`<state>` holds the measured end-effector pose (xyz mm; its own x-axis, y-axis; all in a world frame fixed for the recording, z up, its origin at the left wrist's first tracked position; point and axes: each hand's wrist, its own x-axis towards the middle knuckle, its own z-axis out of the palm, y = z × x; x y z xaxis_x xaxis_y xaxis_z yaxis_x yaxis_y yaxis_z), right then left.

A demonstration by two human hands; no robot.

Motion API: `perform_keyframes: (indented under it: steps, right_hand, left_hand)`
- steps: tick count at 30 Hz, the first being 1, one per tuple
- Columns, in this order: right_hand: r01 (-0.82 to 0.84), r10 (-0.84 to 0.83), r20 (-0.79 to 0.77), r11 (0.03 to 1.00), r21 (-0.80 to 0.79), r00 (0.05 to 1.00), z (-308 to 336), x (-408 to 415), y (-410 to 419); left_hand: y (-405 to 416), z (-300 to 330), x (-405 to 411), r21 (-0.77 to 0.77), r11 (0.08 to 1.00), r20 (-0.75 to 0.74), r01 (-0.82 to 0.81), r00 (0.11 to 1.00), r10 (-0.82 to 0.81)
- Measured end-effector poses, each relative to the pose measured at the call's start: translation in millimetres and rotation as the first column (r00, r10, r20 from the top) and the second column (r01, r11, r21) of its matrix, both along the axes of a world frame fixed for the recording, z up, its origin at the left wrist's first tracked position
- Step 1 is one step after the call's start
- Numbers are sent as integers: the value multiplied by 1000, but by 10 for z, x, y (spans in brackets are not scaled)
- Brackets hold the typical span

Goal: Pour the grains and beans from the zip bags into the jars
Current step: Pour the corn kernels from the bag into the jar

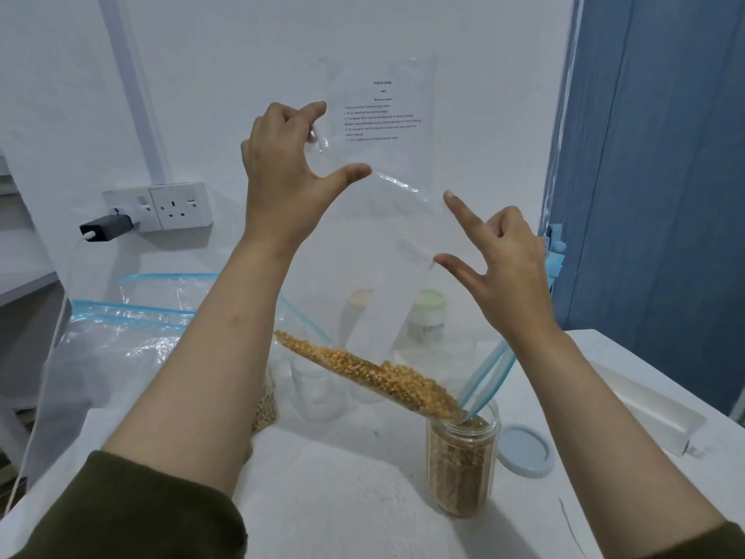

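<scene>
A clear zip bag (387, 252) hangs mouth down over an open jar (461, 474). Yellow corn kernels (379, 375) slide along the bag's lower edge into the jar, which is nearly full. The bag's blue zip strip (485, 377) dips into the jar's mouth. My left hand (282, 175) pinches the bag's raised corner with curled fingers, thumb stretched out. My right hand (500, 268) is at the bag's right edge, where its straight index finger and thumb touch the plastic. The jar's grey-blue lid (524, 449) lies on the table to the jar's right.
Empty clear jars (318, 393) stand behind the pouring bag, beside a bag of pale beans (266, 401). Crumpled zip bags (137, 320) lie at the left. Two lidded jars (427, 312) stand by the wall. A clear tray (645, 413) sits at right, a wall socket with charger (109, 227) at left.
</scene>
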<state>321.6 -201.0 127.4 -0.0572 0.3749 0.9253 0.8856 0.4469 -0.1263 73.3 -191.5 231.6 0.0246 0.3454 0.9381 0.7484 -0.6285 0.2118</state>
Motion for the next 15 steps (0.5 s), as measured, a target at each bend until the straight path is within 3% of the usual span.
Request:
perform_keyframes:
  steps: [15]
  right_hand:
    - [-97,99,-40,994,57,994,-48,-21,-18]
  left_hand:
    - [-30,-17,16,4,1000,1,7,1000,-7]
